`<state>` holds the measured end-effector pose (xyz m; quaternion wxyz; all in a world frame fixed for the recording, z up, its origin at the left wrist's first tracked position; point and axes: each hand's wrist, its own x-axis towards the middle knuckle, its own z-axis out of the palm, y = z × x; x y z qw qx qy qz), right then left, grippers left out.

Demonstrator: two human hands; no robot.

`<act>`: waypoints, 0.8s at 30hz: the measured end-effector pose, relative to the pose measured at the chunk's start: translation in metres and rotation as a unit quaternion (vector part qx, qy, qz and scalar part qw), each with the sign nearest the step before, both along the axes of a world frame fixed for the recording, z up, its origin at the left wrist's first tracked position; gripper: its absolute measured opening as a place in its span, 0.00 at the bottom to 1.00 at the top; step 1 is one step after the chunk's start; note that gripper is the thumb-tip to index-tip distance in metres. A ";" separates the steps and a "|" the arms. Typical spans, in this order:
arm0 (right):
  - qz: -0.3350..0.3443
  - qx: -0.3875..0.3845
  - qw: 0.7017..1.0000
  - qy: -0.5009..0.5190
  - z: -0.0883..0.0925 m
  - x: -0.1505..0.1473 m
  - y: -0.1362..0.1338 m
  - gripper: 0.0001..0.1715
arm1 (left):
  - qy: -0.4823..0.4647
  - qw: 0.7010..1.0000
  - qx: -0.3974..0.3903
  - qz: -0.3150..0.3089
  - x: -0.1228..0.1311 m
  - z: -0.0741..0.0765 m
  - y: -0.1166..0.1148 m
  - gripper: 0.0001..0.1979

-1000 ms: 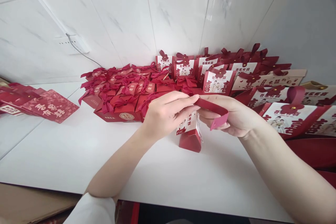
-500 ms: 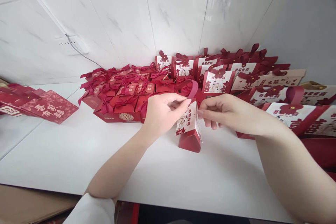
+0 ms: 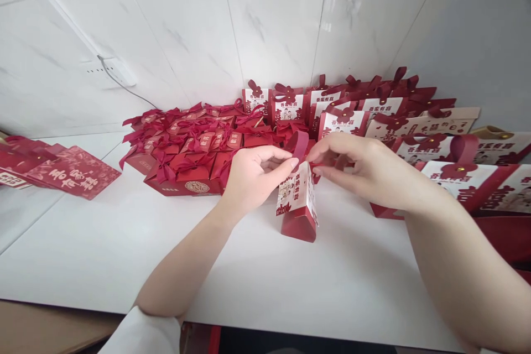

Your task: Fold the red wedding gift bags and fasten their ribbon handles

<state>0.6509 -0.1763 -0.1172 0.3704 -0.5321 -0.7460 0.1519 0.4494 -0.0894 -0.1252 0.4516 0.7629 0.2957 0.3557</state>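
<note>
A small red and white gift box (image 3: 296, 199) with a printed white sleeve stands upright on the table before me. Its dark red ribbon loop (image 3: 301, 144) sticks up from the top edge. With thumb and fingers, my left hand (image 3: 261, 174) pinches the ribbon's base at the top left of the box. Bent thumb and fingertips of my right hand (image 3: 352, 168) close in at the top right edge, by the ribbon's lower end. Exactly what those right fingertips grip is partly hidden.
Red bow-tied boxes (image 3: 194, 171) are packed together behind my left hand. Finished-looking ribbon-handled boxes (image 3: 340, 121) stand in rows at the back and right. Flat red cards or bags (image 3: 85, 171) lie at the left on the white table (image 3: 232, 287). A wall socket (image 3: 112, 72) has a cable.
My right hand has moved up from the box's right side to its top edge. The ribbon loop stands more upright. My left hand stays at the top of the box.
</note>
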 end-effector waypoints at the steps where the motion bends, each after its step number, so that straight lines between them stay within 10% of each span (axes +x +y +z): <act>1: 0.025 0.006 0.999 -0.030 -0.002 0.002 0.002 0.10 | 0.004 1.000 0.004 0.001 0.000 0.001 0.000 0.09; 8: 0.096 0.057 0.984 -0.142 -0.013 0.012 0.015 0.10 | -0.024 0.997 -0.070 -0.038 0.001 0.001 0.003 0.08; 14: 0.161 -0.043 0.983 -0.075 -0.011 0.014 0.015 0.08 | 0.026 0.994 -0.097 -0.044 0.002 -0.004 0.004 0.11; 24: 0.065 -0.054 0.996 -0.028 -0.011 0.007 0.016 0.05 | 0.052 0.998 -0.032 -0.005 0.007 -0.014 0.010 0.09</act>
